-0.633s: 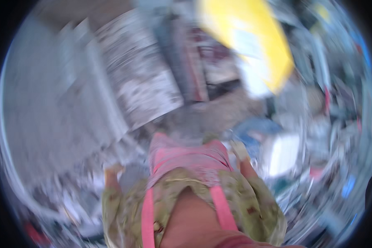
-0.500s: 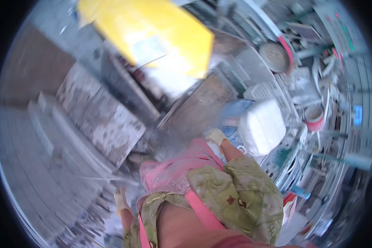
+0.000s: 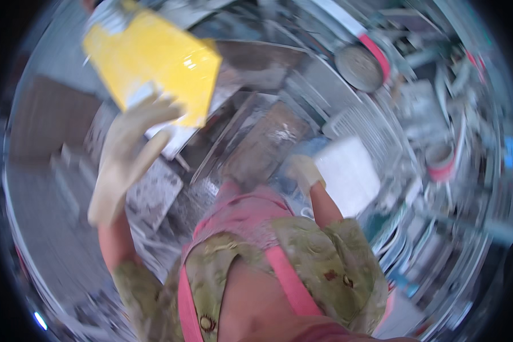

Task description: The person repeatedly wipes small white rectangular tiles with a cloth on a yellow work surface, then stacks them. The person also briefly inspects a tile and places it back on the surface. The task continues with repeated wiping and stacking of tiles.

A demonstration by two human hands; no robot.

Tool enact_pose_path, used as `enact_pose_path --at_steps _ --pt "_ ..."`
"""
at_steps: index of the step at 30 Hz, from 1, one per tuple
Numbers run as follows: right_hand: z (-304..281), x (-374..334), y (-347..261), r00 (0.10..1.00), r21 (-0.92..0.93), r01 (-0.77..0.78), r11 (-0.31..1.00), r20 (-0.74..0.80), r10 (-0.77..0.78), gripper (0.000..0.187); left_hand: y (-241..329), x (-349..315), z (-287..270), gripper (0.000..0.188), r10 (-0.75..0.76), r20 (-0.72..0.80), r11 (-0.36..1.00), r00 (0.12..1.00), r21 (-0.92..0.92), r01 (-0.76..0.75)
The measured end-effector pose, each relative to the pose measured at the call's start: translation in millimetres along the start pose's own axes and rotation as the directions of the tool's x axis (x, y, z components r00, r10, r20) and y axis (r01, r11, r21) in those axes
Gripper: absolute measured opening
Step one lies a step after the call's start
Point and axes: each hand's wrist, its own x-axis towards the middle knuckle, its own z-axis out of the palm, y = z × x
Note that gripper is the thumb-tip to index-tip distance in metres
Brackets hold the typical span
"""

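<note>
My left hand (image 3: 130,151), in a pale cream glove, is raised with its fingers and thumb apart. It overlaps the lower edge of a bright yellow sheet-like thing (image 3: 159,51) with angular corners; whether the two touch is unclear. Lower and to the right, my gloved right hand (image 3: 304,172) is beside a white, rounded-corner block or container (image 3: 350,176). Motion blur hides its fingers, so any hold is uncertain. Blue material (image 3: 302,154) shows behind that hand. A dusty brown board (image 3: 268,139) lies in front of my pink apron (image 3: 242,216).
A stained pale board (image 3: 153,196) lies below my left hand, near a brown panel (image 3: 51,119). On the right are a round grey pan-like vessel (image 3: 358,68), a slatted grey rack (image 3: 365,134), a pink-banded pot (image 3: 440,162) and much clutter. Skin (image 3: 89,4) shows past the yellow thing.
My left hand has risen from low beside the apron to the yellow thing. The yellow thing appears farther left and shows a white underside edge. My right hand stays by the white block.
</note>
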Motion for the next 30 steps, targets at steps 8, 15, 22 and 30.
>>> enact_pose_path --at_steps 8,15,22,30 --pt "-38 -10 21 0.98 0.361 -0.181 0.915 -0.014 0.2 0.03 -75 -16 106 0.03 -0.399 0.148 0.917 0.905 0.084 0.391" --pt "-70 42 37 0.952 0.405 -0.291 0.867 0.034 0.303 0.041 -205 -64 101 0.073 -0.794 -0.361 0.442 0.49 0.21 0.872" --pt "-77 127 -25 0.965 0.274 -0.261 0.926 0.089 0.246 0.044 -210 -7 118 0.109 -0.95 -0.213 0.164 0.23 0.288 0.944" --pt "-105 252 -84 0.943 0.144 -0.15 0.978 0.317 0.097 0.044 -208 12 112 0.098 -0.933 -0.349 -0.034 0.087 0.327 0.944"
